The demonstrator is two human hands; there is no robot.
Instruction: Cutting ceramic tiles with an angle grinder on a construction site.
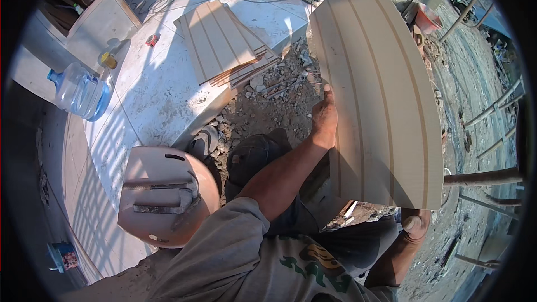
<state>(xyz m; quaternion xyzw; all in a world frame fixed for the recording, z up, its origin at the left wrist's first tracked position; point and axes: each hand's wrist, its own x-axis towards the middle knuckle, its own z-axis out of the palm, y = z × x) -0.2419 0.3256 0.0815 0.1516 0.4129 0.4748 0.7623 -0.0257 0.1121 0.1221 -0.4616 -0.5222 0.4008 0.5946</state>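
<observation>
A large beige tile (380, 95) with brown stripes is held up, tilted, on the right side of the head view. My left hand (324, 116) grips its left edge, thumb along the rim and the other fingers mostly hidden. At the lower right corner my right hand (414, 223) is closed on the bottom edge, its thumb showing and its remaining fingers out of sight. A stack of similar striped tiles (219, 39) lies fanned out on the pale floor ahead, beyond my knees.
A pinkish rounded container (142, 176) with a mortar-caked metal tool (168, 204) stands at my left. A clear blue water jug (84, 94) and red tape measure (151, 40) rest farther left. Rubble (268, 100) fills the gap ahead. Metal bars (486, 178) stick out at right.
</observation>
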